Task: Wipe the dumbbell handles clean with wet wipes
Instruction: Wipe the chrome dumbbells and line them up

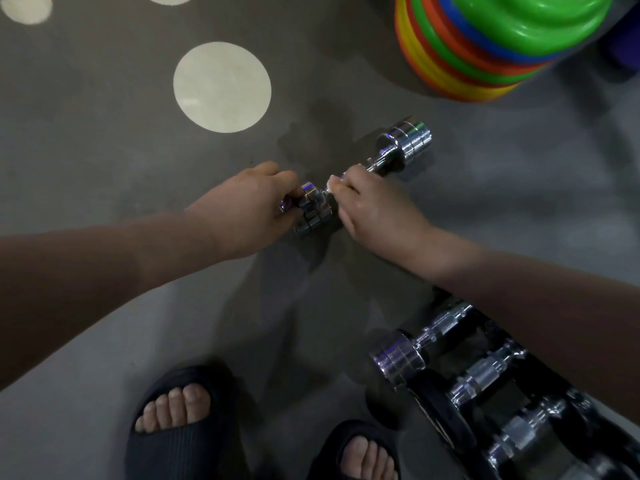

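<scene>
Grey floor [104,161] fills the whole view, dull and slightly mottled, marked with pale cream circles [221,86] toward its far left. At the far right corner of the floor stands a stack of plastic rings [485,46] in green, blue, orange and yellow. At the near right corner, a black rack [436,420] carries a row of chrome dumbbells [398,362], partly hidden by the person's right forearm. Two dark slippers [166,445] with bare toes showing stand at the near edge.

In the middle of the floor is the task's chrome dumbbell [405,147], lying slantwise, one head toward the far right and the other nearer and to the left. Whether it rests on the floor or is lifted off it cannot be told. The left grip [256,209] is curled round the nearer head. The right grip [370,209] is wrapped round the handle just beside that head, pinching a small white wet wipe [331,184] against the bar.
</scene>
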A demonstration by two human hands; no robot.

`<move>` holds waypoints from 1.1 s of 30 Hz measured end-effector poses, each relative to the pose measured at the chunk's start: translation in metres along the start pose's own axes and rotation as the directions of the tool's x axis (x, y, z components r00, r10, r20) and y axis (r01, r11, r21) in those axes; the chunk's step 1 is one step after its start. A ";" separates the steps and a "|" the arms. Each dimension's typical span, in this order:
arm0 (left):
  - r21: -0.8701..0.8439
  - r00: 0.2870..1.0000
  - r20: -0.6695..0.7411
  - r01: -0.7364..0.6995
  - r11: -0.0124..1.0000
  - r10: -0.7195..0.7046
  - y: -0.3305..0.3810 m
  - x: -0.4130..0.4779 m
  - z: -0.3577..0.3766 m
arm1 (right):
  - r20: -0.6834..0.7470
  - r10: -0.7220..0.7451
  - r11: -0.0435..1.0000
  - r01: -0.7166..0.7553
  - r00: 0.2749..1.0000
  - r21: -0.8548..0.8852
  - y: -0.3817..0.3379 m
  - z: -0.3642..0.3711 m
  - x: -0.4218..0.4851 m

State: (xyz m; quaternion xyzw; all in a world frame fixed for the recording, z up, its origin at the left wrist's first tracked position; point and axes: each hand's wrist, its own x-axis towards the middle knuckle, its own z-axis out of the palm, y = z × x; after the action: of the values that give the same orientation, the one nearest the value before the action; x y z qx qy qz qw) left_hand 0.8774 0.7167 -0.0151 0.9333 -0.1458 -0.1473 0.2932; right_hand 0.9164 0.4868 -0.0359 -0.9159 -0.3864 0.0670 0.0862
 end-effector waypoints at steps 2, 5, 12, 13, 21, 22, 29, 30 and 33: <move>-0.010 1.000 -0.003 0.004 1.000 -0.004 0.001 0.001 0.001 | -0.005 0.028 0.999 -0.028 1.000 -0.025 0.011 -0.003 0.001; -0.019 1.000 0.012 0.011 1.000 -0.011 -0.001 -0.001 0.001 | -0.056 0.199 0.973 -0.204 0.978 -0.105 0.022 -0.006 0.002; -0.012 1.000 0.003 -0.014 1.000 0.014 0.002 0.000 0.001 | 0.010 -0.028 0.999 0.028 1.000 -0.032 0.001 -0.002 0.003; -0.015 1.000 0.007 -0.017 1.000 0.018 0.003 0.000 0.001 | -0.004 0.005 0.999 -0.005 1.000 -0.050 0.010 -0.006 0.002; -0.016 0.999 0.012 -0.033 0.999 0.033 0.002 -0.002 0.001 | -0.020 0.093 0.993 -0.094 0.995 -0.073 0.016 -0.003 -0.003; -0.017 0.999 0.007 -0.036 0.999 0.036 0.003 -0.002 0.001 | -0.004 0.029 0.998 -0.029 1.000 -0.053 0.014 -0.004 -0.004; -0.012 0.997 0.030 -0.071 0.997 0.071 0.005 -0.008 0.004 | -0.056 0.291 0.928 -0.296 0.955 -0.227 0.031 -0.008 -0.002; -0.012 0.997 0.030 -0.075 0.997 0.076 0.004 -0.008 0.005 | -0.036 0.263 0.947 -0.265 0.964 -0.180 0.024 -0.004 -0.002; -0.018 0.996 0.020 -0.085 0.996 0.085 0.005 -0.007 0.006 | 0.011 0.095 0.990 -0.093 0.995 -0.106 0.020 -0.003 -0.005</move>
State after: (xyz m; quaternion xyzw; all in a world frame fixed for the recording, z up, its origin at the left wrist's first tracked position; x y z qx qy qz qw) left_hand 0.8680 0.7121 -0.0161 0.9221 -0.1872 -0.1456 0.3057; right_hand 0.9277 0.4689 -0.0373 -0.9358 -0.3463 0.0580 0.0314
